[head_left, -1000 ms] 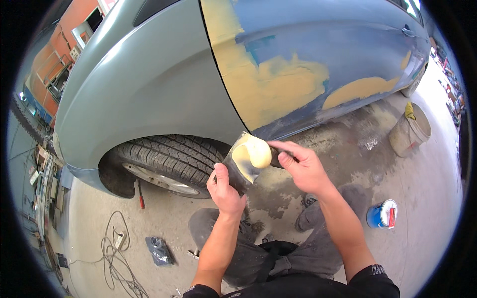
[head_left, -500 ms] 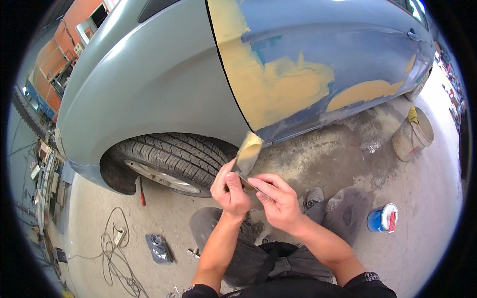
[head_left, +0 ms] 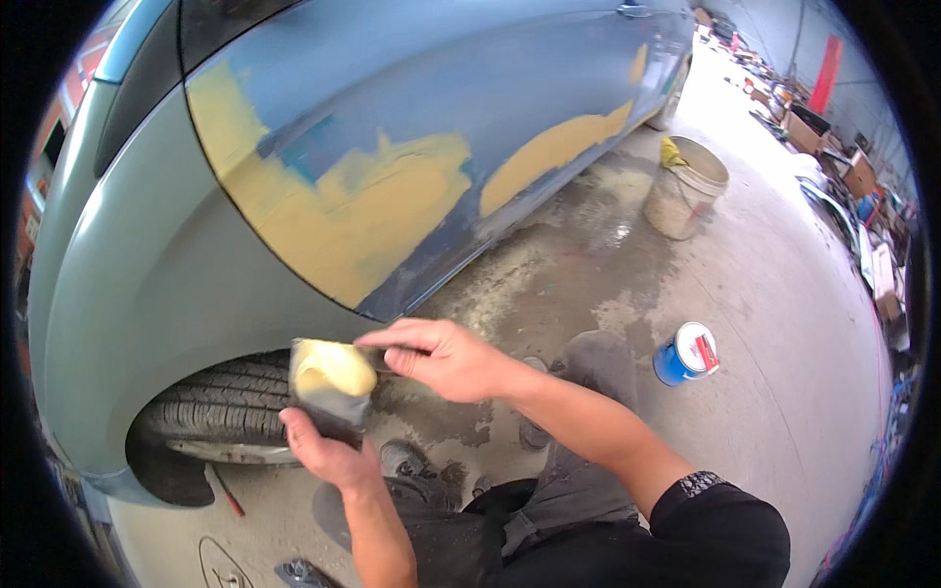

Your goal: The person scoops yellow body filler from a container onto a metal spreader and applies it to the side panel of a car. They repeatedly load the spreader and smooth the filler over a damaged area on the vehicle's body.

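L hand (head_left: 338, 459): gripping dark board (head_left: 336, 404) by near end, fingers mostly hidden from here
R hand (head_left: 441, 361): pinching thin spreader (head_left: 385, 370), blurred; nearer filler
Yellow filler (head_left: 336, 369): sitting atop board, just L of R hand
Board axis: running fwd from L palm

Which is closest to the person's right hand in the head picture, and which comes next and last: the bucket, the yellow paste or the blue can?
From the right hand:
1. Yellow paste: just left of it, on the dark board in the left hand.
2. Blue can: off to the right.
3. Bucket: also right, farther ahead.
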`<move>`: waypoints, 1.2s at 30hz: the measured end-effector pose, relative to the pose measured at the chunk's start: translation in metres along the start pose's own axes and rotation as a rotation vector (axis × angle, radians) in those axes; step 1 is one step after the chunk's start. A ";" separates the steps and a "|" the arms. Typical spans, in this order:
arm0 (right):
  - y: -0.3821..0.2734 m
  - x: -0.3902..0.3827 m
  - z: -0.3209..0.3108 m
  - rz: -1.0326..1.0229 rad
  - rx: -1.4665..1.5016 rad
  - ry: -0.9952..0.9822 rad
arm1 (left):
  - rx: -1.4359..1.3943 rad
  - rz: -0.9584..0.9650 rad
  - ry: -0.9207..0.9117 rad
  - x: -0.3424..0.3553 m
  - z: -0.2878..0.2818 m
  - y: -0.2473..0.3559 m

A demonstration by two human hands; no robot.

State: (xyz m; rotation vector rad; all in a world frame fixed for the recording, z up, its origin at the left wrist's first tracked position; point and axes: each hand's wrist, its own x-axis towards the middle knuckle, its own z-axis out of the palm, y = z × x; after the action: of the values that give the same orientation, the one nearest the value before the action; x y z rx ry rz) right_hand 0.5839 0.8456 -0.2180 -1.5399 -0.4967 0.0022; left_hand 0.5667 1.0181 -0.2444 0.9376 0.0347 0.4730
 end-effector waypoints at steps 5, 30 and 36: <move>0.003 -0.007 0.017 -0.218 -0.214 0.325 | 0.258 0.180 0.126 -0.005 0.001 -0.007; -0.003 0.010 0.007 -0.020 -0.117 0.009 | -0.022 -0.063 -0.019 0.009 -0.008 0.001; 0.001 -0.003 0.033 -0.371 -0.248 0.380 | 0.329 0.185 0.167 -0.005 0.000 -0.013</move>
State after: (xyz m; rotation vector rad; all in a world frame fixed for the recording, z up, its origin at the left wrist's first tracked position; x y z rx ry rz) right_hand 0.5715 0.8758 -0.2212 -1.6181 -0.4823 -0.6471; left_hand 0.5672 1.0099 -0.2550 1.2275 0.1827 0.7313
